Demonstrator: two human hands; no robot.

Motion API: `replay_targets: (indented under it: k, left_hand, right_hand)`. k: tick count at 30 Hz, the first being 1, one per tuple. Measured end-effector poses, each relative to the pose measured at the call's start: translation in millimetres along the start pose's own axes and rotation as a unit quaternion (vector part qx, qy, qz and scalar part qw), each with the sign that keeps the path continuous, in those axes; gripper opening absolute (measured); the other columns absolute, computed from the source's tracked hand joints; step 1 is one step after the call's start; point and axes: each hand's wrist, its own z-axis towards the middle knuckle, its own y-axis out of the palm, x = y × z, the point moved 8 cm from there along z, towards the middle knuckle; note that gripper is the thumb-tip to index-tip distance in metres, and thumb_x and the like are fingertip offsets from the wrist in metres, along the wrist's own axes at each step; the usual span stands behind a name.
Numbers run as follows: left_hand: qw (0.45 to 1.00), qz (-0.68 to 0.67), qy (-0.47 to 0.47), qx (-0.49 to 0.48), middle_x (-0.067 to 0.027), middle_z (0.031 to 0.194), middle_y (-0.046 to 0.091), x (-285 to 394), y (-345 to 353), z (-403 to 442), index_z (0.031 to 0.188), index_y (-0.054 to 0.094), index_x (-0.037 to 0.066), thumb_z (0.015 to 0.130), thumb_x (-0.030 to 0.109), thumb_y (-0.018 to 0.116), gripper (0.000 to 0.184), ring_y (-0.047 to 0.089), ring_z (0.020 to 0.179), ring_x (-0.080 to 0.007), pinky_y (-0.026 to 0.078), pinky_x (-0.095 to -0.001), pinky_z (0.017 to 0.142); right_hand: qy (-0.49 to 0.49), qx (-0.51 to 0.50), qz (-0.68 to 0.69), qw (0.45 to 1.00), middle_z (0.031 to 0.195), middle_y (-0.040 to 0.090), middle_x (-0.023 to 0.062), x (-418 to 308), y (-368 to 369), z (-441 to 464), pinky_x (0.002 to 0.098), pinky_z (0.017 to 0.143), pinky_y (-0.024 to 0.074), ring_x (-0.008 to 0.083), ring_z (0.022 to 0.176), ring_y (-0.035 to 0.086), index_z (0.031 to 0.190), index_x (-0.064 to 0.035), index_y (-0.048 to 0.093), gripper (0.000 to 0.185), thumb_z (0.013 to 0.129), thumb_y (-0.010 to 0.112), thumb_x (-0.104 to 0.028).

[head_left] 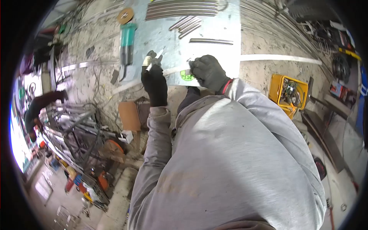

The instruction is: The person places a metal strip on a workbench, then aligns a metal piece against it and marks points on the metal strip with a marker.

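My left hand (155, 81), in a black glove with pale fabric at a fingertip, is closed around a slim white marker pen (157, 59), its thin tip pointing up and away. My right hand (209, 72), also in a black glove, is curled over the near edge of the pale blue table (176, 50); whatever its fingers hold is hidden. Beside it lies a bright green patch with dark marks (187, 75). A short pair of dark metal bars (211, 41) lies beyond my right hand. Several short metal tubes (186, 26) rest farther back.
Long metal tubes (182, 9) line the table's far end. A green and black power tool (127, 44) lies at the left, near a round brown disc (125, 15). A yellow crate (288, 92) with cables stands right. A metal frame pile (73, 132) and another person (40, 109) are left.
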Motion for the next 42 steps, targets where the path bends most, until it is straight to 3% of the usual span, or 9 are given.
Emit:
replay_targets:
  k: [3, 6, 7, 11, 16, 18, 23, 32, 42]
  left_hand:
    - [0.988, -0.017, -0.091, -0.124, -0.0100, 0.119, 0.080, 26, 61, -3, 0.138, 0.071, -0.006, 0.110, 0.006, 0.066, 0.031, 0.073, 0.110, -0.0139, 0.058, -0.0291, 0.096]
    - [0.953, 0.097, -0.041, -0.284, -0.0088, 0.117, 0.080, 56, 132, -19, 0.133, 0.074, -0.005, 0.108, 0.007, 0.070, 0.028, 0.072, 0.106, -0.0118, 0.058, -0.0282, 0.092]
    - [0.944, 0.071, -0.080, -0.311, -0.0075, 0.115, 0.081, 45, 150, -22, 0.129, 0.077, -0.004, 0.105, 0.009, 0.074, 0.027, 0.073, 0.104, -0.0118, 0.058, -0.0288, 0.090]
    - [0.919, 0.106, -0.102, -0.365, -0.0082, 0.111, 0.082, 28, 203, -40, 0.126, 0.078, -0.002, 0.102, 0.012, 0.078, 0.028, 0.073, 0.098, -0.0125, 0.058, -0.0300, 0.086]
    - [0.912, 0.238, -0.065, -0.329, -0.0157, 0.097, 0.084, 20, 210, -42, 0.113, 0.081, -0.005, 0.103, 0.021, 0.077, 0.028, 0.079, 0.087, -0.0198, 0.059, -0.0348, 0.078]
    - [0.912, 0.241, -0.063, -0.325, -0.0129, 0.099, 0.085, 12, 207, -42, 0.117, 0.082, -0.002, 0.100, 0.019, 0.079, 0.027, 0.078, 0.088, -0.0161, 0.060, -0.0319, 0.082]
    - [0.892, 0.312, 0.020, -0.327, -0.0178, 0.105, 0.084, -1, 205, -47, 0.115, 0.083, 0.003, 0.096, 0.022, 0.080, 0.028, 0.081, 0.093, -0.0277, 0.062, -0.0378, 0.084]
    - [0.871, 0.333, 0.141, -0.333, -0.0181, 0.098, 0.084, 7, 207, -54, 0.115, 0.084, 0.001, 0.102, 0.025, 0.076, 0.029, 0.082, 0.087, -0.0257, 0.062, -0.0370, 0.079]
    - [0.885, 0.313, 0.131, -0.319, -0.0198, 0.098, 0.084, 7, 206, -54, 0.114, 0.083, -0.001, 0.100, 0.021, 0.078, 0.027, 0.082, 0.088, -0.0287, 0.062, -0.0380, 0.079]
  right_hand:
    - [0.013, -0.063, -0.033, 0.997, 0.130, 0.075, 0.0024, 2, 15, -1, 0.0474, 0.112, 0.0504, 0.0254, 0.126, 0.068, 0.114, -0.0199, 0.082, 0.025, 0.090, 0.075, -0.022]
    - [0.041, -0.129, -0.080, 0.988, 0.137, 0.072, -0.0003, -1, 10, 3, 0.0457, 0.117, 0.0472, 0.0213, 0.133, 0.064, 0.124, -0.0233, 0.080, 0.032, 0.093, 0.074, -0.027]
    - [0.080, -0.270, -0.091, 0.955, 0.143, 0.070, 0.0045, 2, 18, 3, 0.0487, 0.122, 0.0444, 0.0267, 0.142, 0.060, 0.140, -0.0193, 0.073, 0.044, 0.098, 0.072, -0.028]
    - [0.090, -0.146, -0.106, 0.980, 0.145, 0.069, 0.0071, 15, 58, -14, 0.0499, 0.123, 0.0438, 0.0289, 0.144, 0.058, 0.145, -0.0164, 0.069, 0.047, 0.099, 0.071, -0.026]
    - [0.095, -0.107, -0.082, 0.986, 0.145, 0.069, 0.0077, 16, 54, -14, 0.0499, 0.122, 0.0440, 0.0294, 0.144, 0.058, 0.146, -0.0156, 0.069, 0.048, 0.099, 0.071, -0.026]
    - [0.097, -0.098, -0.075, 0.988, 0.145, 0.069, 0.0079, 16, 56, -13, 0.0499, 0.122, 0.0441, 0.0296, 0.144, 0.058, 0.146, -0.0153, 0.069, 0.048, 0.099, 0.071, -0.026]
    - [0.097, -0.083, -0.066, 0.990, 0.144, 0.069, 0.0084, 16, 57, -12, 0.0499, 0.122, 0.0443, 0.0300, 0.143, 0.058, 0.146, -0.0144, 0.068, 0.048, 0.099, 0.071, -0.025]
    - [0.085, -0.081, -0.061, 0.991, 0.143, 0.070, 0.0094, 11, 59, -15, 0.0499, 0.121, 0.0447, 0.0308, 0.142, 0.059, 0.146, -0.0129, 0.067, 0.049, 0.099, 0.070, -0.024]
    - [0.078, -0.078, -0.060, 0.992, 0.142, 0.070, 0.0105, 7, 58, -17, 0.0499, 0.120, 0.0452, 0.0317, 0.141, 0.059, 0.147, -0.0112, 0.066, 0.050, 0.099, 0.070, -0.022]
